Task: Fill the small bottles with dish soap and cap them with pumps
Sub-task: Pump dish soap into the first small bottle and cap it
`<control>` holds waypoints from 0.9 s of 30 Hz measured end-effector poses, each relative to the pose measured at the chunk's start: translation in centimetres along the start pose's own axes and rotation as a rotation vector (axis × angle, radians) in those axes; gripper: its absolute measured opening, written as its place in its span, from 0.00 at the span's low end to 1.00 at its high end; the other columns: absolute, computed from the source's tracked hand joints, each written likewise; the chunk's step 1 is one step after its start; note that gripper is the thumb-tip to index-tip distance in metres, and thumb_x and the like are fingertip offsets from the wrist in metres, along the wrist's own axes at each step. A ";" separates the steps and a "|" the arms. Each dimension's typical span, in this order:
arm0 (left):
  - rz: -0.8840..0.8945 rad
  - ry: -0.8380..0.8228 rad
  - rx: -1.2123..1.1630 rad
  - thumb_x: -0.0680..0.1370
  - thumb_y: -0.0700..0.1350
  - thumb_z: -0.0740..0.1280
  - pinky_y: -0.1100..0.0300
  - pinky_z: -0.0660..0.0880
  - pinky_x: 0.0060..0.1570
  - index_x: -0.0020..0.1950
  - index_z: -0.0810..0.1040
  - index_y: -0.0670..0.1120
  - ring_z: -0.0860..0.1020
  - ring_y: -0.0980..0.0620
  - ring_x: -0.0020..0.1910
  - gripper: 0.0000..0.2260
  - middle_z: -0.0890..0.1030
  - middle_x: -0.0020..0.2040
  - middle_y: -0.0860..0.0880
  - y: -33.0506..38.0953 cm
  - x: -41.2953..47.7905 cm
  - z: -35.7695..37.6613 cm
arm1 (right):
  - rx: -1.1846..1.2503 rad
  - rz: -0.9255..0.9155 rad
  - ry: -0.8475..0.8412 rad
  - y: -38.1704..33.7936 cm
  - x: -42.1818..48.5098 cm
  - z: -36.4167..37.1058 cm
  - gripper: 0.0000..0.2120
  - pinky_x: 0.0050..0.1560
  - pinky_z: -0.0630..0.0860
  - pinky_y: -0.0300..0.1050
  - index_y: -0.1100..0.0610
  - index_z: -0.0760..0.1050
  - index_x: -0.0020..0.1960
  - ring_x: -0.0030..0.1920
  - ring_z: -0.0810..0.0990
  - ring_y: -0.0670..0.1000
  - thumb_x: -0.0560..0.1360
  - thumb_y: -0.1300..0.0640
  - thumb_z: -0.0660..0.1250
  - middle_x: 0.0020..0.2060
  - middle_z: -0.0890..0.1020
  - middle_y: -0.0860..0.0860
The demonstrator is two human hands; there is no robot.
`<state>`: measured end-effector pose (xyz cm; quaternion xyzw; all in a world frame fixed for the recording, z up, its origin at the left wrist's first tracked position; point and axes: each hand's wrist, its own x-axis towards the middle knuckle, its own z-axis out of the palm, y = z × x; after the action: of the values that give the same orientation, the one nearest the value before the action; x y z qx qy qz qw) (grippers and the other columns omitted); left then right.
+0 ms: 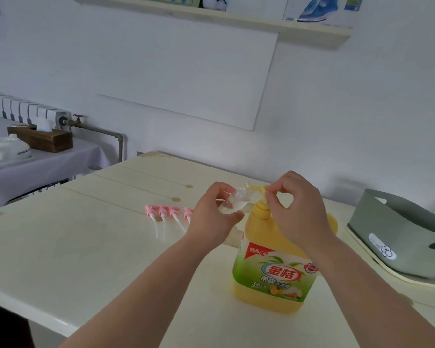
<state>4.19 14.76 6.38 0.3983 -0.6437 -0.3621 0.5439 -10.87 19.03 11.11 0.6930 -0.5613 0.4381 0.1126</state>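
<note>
A big yellow dish soap jug (274, 267) with a green label stands on the cream table (73, 259). My left hand (212, 218) holds a small clear bottle (234, 200) tilted, its mouth up against the yellow pump nozzle (256, 188) of the jug. My right hand (296, 209) rests on the jug's pump head, fingers pinching the nozzle. A little liquid seems to lie in the small bottle. Several pink pumps (166, 214) with white tubes lie in a row on the table, left of my left hand.
A grey-green basket (397, 237) sits on a cream tray at the right edge. A side table at the far left carries a white teapot (5, 149) and a wooden tissue box (43, 138). A wall shelf runs overhead.
</note>
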 end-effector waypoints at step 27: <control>0.033 0.022 -0.020 0.70 0.35 0.73 0.79 0.68 0.34 0.46 0.73 0.54 0.74 0.59 0.45 0.16 0.77 0.44 0.56 0.4 0.4 -0.9 | -0.022 -0.067 0.010 -0.2 0.3 0.0 0.08 0.43 0.69 0.33 0.54 0.74 0.38 0.42 0.75 0.46 0.74 0.62 0.68 0.37 0.76 0.45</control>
<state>4.97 14.53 7.03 0.3862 -0.6405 -0.3550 0.5609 -10.72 18.96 11.39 0.7080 -0.5420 0.4313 0.1379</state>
